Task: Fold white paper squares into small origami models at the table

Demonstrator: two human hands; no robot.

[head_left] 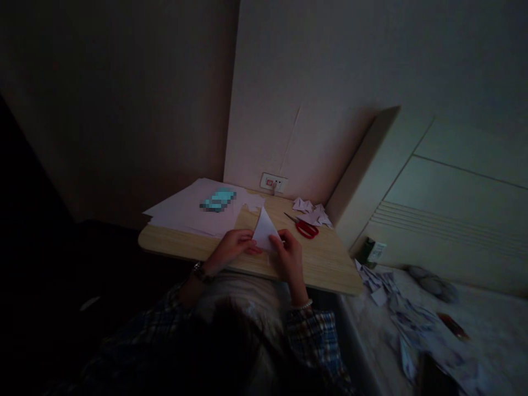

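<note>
I'm folding the white paper triangle over the desk, left hand and right hand both clamping its lower edge; I'm judging the crease needs pressing flat next.

White folded paper, red-handled scissors, pale wood-grain table, blue plaid sleeves, white paper scraps

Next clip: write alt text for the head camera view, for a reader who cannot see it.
A left hand and right hand hold a folded white paper on a small wooden table in a dim room. Red scissors and paper scraps lie to its right, a stack of white sheets to its left.
</note>
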